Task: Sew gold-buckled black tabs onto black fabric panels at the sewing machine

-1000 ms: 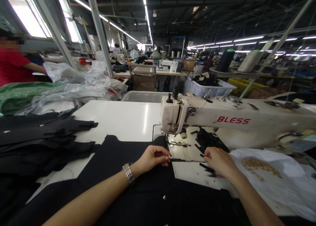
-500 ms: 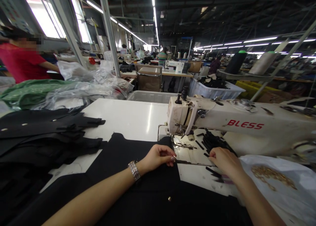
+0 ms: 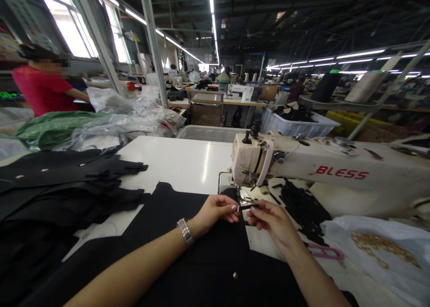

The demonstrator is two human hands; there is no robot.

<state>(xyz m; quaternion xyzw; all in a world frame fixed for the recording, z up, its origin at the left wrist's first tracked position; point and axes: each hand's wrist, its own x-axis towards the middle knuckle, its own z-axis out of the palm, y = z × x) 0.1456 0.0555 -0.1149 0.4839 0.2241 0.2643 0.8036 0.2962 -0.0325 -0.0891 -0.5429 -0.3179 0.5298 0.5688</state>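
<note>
My left hand, with a metal-link watch on its wrist, pinches a small shiny metal piece; its exact shape is too small to make out. In my right hand is a short black strip, held between thumb and fingers, its free end meeting the metal piece. Both hands are just in front of the needle area of the sewing machine. Under my left hand lies a large black fabric panel, with a gold-coloured stud on it. Its far edge reaches the machine's presser foot.
Right of my right hand lies a heap of black strips. Pink-handled snips and a white plastic bag with gold chain are nearby. Black cut pieces are stacked at left. Beyond them, a person in red works.
My right hand has come left from the heap with a black strip, up to my left hand. My left hand stays nearly in place. The view has shifted slightly.
</note>
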